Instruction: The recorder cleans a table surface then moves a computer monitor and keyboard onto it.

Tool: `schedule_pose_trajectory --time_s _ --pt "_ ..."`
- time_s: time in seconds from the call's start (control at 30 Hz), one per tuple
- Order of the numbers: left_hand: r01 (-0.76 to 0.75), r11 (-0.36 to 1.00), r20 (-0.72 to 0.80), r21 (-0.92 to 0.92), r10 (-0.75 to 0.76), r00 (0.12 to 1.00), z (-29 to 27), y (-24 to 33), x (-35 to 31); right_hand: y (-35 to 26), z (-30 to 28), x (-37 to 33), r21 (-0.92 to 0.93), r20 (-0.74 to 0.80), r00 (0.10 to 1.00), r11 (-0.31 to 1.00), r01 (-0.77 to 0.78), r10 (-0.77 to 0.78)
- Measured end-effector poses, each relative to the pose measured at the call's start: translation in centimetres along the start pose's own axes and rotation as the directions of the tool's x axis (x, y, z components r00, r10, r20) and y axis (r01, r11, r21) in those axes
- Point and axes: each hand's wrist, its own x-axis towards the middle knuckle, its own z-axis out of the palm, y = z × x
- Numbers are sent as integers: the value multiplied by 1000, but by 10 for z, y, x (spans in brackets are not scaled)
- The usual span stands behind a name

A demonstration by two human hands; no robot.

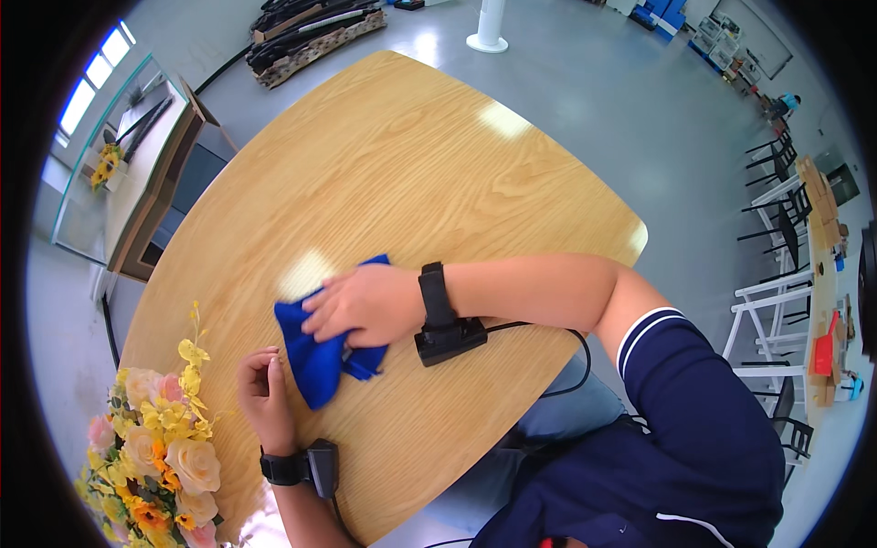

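Showing one blue cloth (315,370), partly spread and rumpled, on the near left part of one wooden table (438,155). Counting two bare hands about it, two black wrist straps, two black boxes on those straps, and one bunch of flowers (169,447) with blooms too crowded to number.

Running along its long axis from a corner at the upper right, beyond the right hand (365,304), to a corner at the lower left, pointing toward the near side. Jutting leftward with another corner, and bunched into folds at the lower right.

Reaching in from the right with a bent elbow and the right forearm across the table, palm down over the cloth. Resting on the fabric with fingers slightly spread, a little bent and pointing left; cannot tell whether pinching any of it.

Coming up from the lower edge with the left forearm, to the left hand (265,393) just left of the cloth. Keeping those fingers loosely curled, half open, around nothing visible. Showing the flowers farther left, and one white post (491,27) on the floor beyond the table.
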Motion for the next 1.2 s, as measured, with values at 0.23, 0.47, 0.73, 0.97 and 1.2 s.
schedule_pose_trajectory --time_s 0.23,0.47,0.73,0.97,1.2 --pt "-9 1000 -23 30 10 1000 1 1 0 24 -8 -6 -260 -385 848 839 -479 364" --pt "2 1000 -19 31 -1 1000 2 2 0 26 -6 -6 -268 -336 901 889 -371 275" --pt "15 1000 -10 1 -15 1000 1 3 1 6 -8 -3 -47 -9 1000 999 -12 11" --pt "-1 1000 -19 -8 1 1000 2 -1 1 12 -4 -3 -101 -176 974 982 -160 141" --pt "-7 1000 -3 1 7 1000 2 -2 1 15 -5 -5 -187 -260 942 947 -263 211"
